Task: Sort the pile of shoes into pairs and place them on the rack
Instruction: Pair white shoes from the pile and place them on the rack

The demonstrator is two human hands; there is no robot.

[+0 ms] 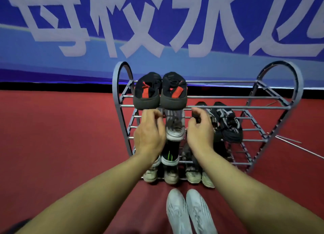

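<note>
A grey metal shoe rack (245, 107) stands on the red floor. A pair of black shoes with red marks (159, 93) sits on its top shelf at the left. My left hand (149, 133) and my right hand (199, 130) hover just below their heels, fingers loosely curled and holding nothing. Between my hands a grey shoe (175, 126) rests on the second shelf. A black patterned pair (226, 123) lies to the right on that shelf. Lower shelves hold a black shoe with a green stripe (170, 155) and several pale shoes (171, 176).
A pair of white shoes (191, 212) lies side by side on the red floor in front of the rack. A blue banner with large white characters (157, 32) hangs behind. Thin metal rods (289, 140) lie on the floor to the rack's right.
</note>
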